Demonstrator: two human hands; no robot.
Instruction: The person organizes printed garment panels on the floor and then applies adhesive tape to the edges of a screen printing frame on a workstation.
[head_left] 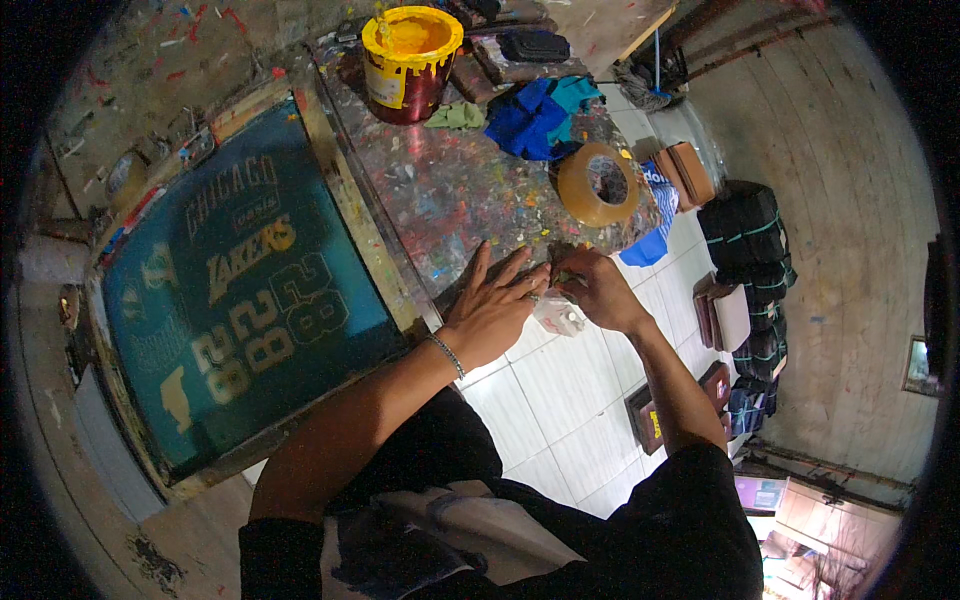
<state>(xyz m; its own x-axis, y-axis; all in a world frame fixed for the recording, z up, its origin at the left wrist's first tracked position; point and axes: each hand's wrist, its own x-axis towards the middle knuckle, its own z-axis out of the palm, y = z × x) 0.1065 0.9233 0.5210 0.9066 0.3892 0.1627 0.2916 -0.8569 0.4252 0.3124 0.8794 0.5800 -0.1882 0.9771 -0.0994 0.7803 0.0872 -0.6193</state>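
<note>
My left hand [497,308] lies at the near edge of the paint-spattered table [440,190], fingers stretched out and spread, with a chain bracelet at the wrist. Close beside it, my right hand [597,290] is closed in a pinch at the same edge. A small, crumpled piece of clear plastic [560,315] hangs below the edge between both hands, against the right fingers. What lies inside that pinch is mostly hidden. Just beyond the right hand, a large roll of clear brownish tape [570,190] rests on the tabletop.
Left stands a framed printing screen [345,190] with teal mesh. A yellow-rimmed paint bucket [412,85], a pale green rag [457,116] and blue cloths [530,120] sit farther back. Black bundles [745,230] and brown boxes [645,415] stand on the white tiled floor [550,390].
</note>
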